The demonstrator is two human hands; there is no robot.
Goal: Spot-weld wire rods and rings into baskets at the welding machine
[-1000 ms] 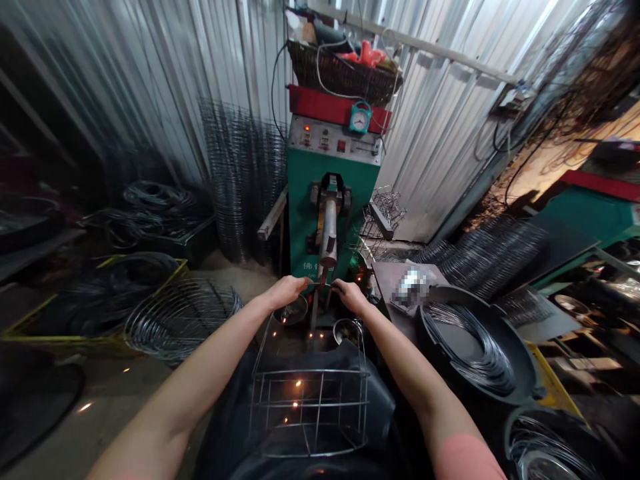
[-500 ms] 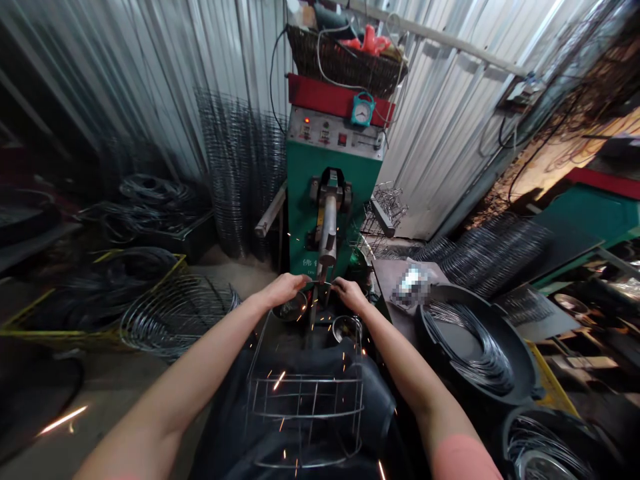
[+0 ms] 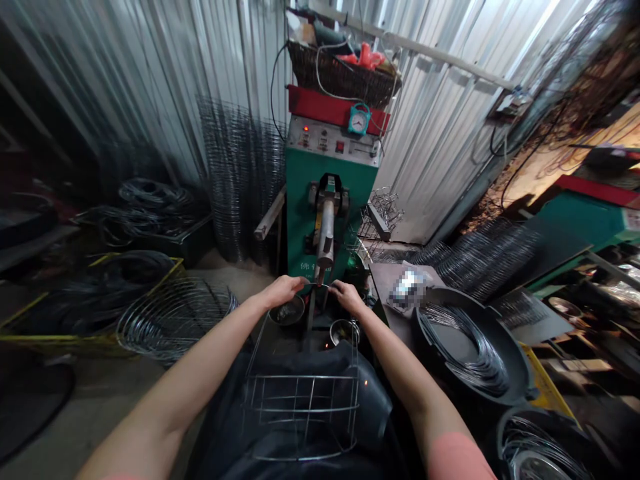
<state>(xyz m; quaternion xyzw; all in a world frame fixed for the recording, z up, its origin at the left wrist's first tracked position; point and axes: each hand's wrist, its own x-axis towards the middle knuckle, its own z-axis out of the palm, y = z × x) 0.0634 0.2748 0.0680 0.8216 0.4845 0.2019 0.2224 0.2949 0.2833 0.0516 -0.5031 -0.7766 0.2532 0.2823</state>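
Observation:
My left hand (image 3: 287, 289) and my right hand (image 3: 347, 295) are closed, pinching the far end of a wire basket frame (image 3: 311, 377) from either side. That end sits at the electrode tip under the metal arm (image 3: 327, 230) of a green spot welder (image 3: 303, 200). Long side wires run back towards me, and the gridded near part lies over my dark apron (image 3: 215, 427). A small orange spark glows above the apron. My fingertips are partly hidden.
Small bowls (image 3: 345, 331) stand below the electrode. A black basin (image 3: 523, 373) of wire hoops is on the right. At left are a round wire basket (image 3: 130, 327) and a yellow crate (image 3: 60, 338). Stacked wire grids (image 3: 225, 180) stand by the corrugated wall.
The burst of sparks has mostly died away. The welder's upper tip is now down at the wire between my hands. The view has shifted slightly; both hands keep their grip.

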